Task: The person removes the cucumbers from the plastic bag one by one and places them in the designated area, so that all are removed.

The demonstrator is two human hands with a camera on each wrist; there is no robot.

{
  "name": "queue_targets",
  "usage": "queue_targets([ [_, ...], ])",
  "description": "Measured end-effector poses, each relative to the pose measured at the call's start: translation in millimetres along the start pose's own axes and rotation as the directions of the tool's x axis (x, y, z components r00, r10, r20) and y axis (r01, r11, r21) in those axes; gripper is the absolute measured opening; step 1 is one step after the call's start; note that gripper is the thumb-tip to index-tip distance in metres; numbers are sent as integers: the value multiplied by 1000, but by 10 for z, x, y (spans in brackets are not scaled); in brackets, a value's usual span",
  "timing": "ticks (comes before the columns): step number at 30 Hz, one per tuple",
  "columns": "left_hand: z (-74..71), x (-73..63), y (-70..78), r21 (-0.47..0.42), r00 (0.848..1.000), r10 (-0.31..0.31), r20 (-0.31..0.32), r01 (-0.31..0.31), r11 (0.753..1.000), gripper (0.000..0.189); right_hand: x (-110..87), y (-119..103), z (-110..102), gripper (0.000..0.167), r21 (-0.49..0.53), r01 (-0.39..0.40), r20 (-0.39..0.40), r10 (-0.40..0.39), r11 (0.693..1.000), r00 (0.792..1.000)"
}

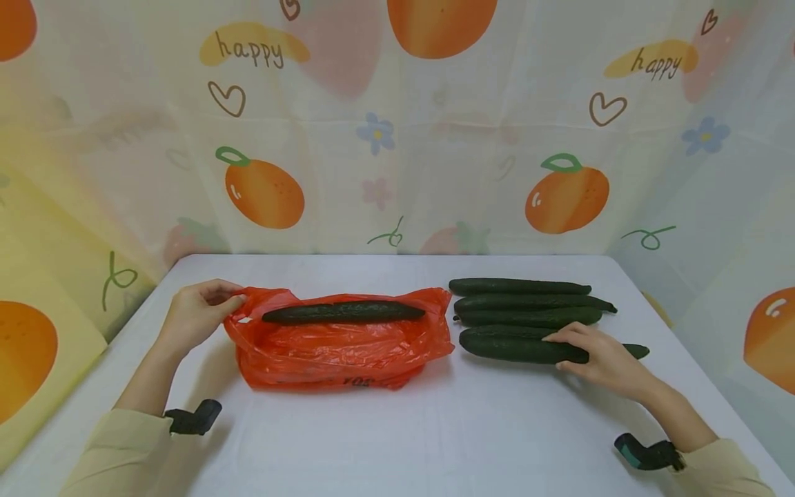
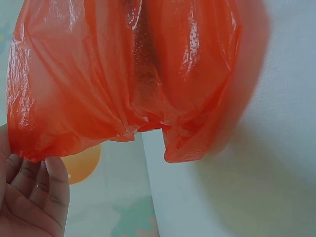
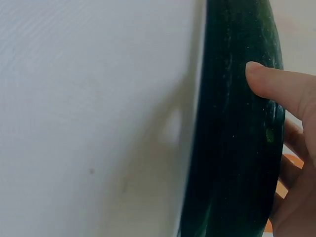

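Observation:
My left hand (image 1: 199, 314) pinches the left corner of a red plastic bag (image 1: 298, 373) lying on the table. One dark green cucumber (image 1: 344, 313) lies lengthwise along the bag's far side. In the left wrist view, fingertips meet the edge of the bag (image 2: 64, 98), and a dark shape shows through the plastic. To the right, my right hand (image 1: 599, 359) grips the nearest cucumber (image 1: 515, 350) of a group, closer to its right end. The right wrist view has the thumb on one side of this cucumber (image 3: 232, 148) and fingers behind it.
Several more cucumbers (image 1: 522, 285) lie side by side behind the gripped one, right of the bag. A white cloth (image 1: 397, 442) covers the table. A patterned curtain (image 1: 435, 179) hangs behind and at both sides.

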State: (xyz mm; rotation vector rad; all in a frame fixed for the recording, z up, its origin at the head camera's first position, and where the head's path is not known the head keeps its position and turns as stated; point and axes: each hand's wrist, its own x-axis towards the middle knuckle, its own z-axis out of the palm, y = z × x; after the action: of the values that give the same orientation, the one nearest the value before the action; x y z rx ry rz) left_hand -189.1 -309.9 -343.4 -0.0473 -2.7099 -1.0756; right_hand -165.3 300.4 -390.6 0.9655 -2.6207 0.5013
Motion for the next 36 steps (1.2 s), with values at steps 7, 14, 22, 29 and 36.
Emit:
queue_targets([
  [7,18,-17,-1,5,1000,-23,10,23,1000,29,-35,18,64,45,-17,-22,57,23,1000,998],
  [14,30,-15,-18,15,999,-30,15,29,999,29,-66,42,90,43,-12,-62,88,62,998,994],
  [22,17,-14,-1,18,999,-35,21,35,999,31,-52,54,101,43,-63,-24,73,28,998,997],
  [29,6,-18,2,23,999,-39,16,39,999,31,-32,32,102,43,-65,-31,60,35,997,998],
  [36,-2,-14,3,18,1000,-26,11,26,1000,31,-11,63,136,44,-76,-16,31,18,997,999],
])
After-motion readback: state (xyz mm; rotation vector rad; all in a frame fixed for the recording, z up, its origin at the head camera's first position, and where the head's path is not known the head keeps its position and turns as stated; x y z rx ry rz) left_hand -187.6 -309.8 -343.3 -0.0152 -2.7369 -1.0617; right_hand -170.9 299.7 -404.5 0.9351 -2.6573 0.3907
